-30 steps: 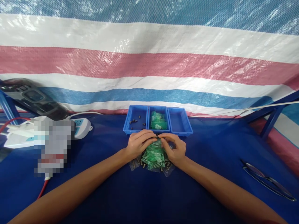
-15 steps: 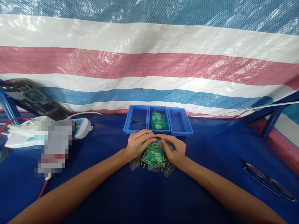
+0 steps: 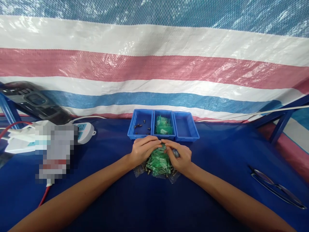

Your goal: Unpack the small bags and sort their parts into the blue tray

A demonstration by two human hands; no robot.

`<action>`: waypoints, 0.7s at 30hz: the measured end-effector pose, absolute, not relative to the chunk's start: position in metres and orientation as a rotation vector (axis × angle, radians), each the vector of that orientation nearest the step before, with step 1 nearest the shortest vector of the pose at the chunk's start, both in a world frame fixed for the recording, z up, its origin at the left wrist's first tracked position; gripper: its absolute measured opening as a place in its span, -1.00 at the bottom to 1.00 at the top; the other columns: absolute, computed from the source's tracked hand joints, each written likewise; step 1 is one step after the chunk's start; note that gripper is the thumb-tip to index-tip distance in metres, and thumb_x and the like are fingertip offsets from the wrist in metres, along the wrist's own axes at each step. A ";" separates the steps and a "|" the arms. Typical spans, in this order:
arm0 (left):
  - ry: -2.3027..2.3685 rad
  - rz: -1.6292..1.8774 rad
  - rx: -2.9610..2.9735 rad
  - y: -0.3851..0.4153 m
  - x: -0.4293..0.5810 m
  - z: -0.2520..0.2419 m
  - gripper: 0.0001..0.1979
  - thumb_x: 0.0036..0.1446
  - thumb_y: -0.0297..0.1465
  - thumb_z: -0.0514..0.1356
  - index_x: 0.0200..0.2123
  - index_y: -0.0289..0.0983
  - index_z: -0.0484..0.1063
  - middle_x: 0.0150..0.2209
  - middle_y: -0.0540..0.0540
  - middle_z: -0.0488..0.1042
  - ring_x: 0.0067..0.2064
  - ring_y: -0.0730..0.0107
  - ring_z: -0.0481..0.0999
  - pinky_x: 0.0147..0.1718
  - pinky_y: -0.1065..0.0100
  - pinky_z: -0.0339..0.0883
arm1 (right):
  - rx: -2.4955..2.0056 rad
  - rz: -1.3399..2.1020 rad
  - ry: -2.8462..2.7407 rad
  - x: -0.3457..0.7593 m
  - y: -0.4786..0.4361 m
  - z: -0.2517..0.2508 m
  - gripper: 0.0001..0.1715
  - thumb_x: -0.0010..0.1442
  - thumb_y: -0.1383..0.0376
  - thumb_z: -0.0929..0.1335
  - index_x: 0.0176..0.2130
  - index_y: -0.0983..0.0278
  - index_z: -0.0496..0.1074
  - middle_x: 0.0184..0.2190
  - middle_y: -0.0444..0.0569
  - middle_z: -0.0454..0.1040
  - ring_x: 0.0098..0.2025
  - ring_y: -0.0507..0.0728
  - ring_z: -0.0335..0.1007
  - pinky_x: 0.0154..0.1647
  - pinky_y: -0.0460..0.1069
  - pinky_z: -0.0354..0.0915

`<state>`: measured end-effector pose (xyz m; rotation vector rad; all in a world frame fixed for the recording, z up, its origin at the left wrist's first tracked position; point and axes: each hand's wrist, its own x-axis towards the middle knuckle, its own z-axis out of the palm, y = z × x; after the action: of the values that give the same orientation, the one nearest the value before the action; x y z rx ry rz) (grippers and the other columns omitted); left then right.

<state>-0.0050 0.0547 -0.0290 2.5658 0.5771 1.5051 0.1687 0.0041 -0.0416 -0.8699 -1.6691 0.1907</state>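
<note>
A heap of green-tinted plastic bags with screws (image 3: 158, 162) lies on the blue table, with loose screws and clear bags around its edges. My left hand (image 3: 144, 149) curves over the heap's left side, its fingers pressed together. From the other side my right hand (image 3: 180, 156) bends its thumb and fingers inward over the heap. The fingertips of both hands nearly meet at the heap's far edge; whatever is between them is hidden. Just beyond stand a left blue bin (image 3: 131, 130) with several dark screws, a middle blue bin (image 3: 175, 134) with green bags, and a right blue bin (image 3: 193, 129).
On the left are a white power strip (image 3: 87, 131), a blurred-out device (image 3: 59, 151) with a red cable, and a dark plastic-wrapped object (image 3: 36, 100). Eyeglasses (image 3: 277, 187) rest at the right. A striped tarp (image 3: 154, 67) hangs behind the table (image 3: 108, 206).
The fingertips of both hands have shifted slightly over the heap. A small dark piece seen between them before is now out of sight. The bins and heap look the same.
</note>
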 end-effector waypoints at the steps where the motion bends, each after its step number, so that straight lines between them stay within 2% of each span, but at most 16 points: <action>1: 0.568 1.502 2.568 0.055 -0.005 -0.029 -0.84 0.07 -0.50 0.25 -0.22 -0.31 0.45 -0.31 -0.11 0.50 -0.33 0.44 0.52 -0.37 0.46 0.42 | -0.866 0.190 -1.668 0.169 0.004 -0.042 -0.65 0.12 0.53 0.29 -0.12 0.23 0.38 -0.18 0.00 0.56 -0.41 0.03 0.53 -0.34 -0.08 0.48; 7: 0.544 1.519 2.562 0.055 -0.004 -0.029 -0.85 0.07 -0.52 0.25 -0.23 -0.32 0.45 -0.31 -0.11 0.51 -0.33 0.44 0.53 -0.38 0.47 0.41 | -0.861 0.174 -1.676 0.169 0.004 -0.040 -0.66 0.11 0.54 0.29 -0.13 0.25 0.39 -0.18 0.00 0.56 -0.41 0.03 0.54 -0.32 -0.09 0.48; 21: 0.505 1.474 2.547 0.054 -0.004 -0.029 -0.85 0.08 -0.54 0.23 -0.23 -0.33 0.45 -0.31 -0.11 0.50 -0.34 0.46 0.52 -0.36 0.47 0.43 | -0.849 0.187 -1.686 0.168 0.004 -0.039 -0.70 0.12 0.55 0.27 -0.20 0.25 0.41 -0.26 0.01 0.56 -0.20 0.11 0.52 -0.25 -0.04 0.47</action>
<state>-0.0045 0.0541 -0.0290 2.5467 0.5052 1.4737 0.1683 0.0045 -0.0388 -0.8492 -1.6860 0.1868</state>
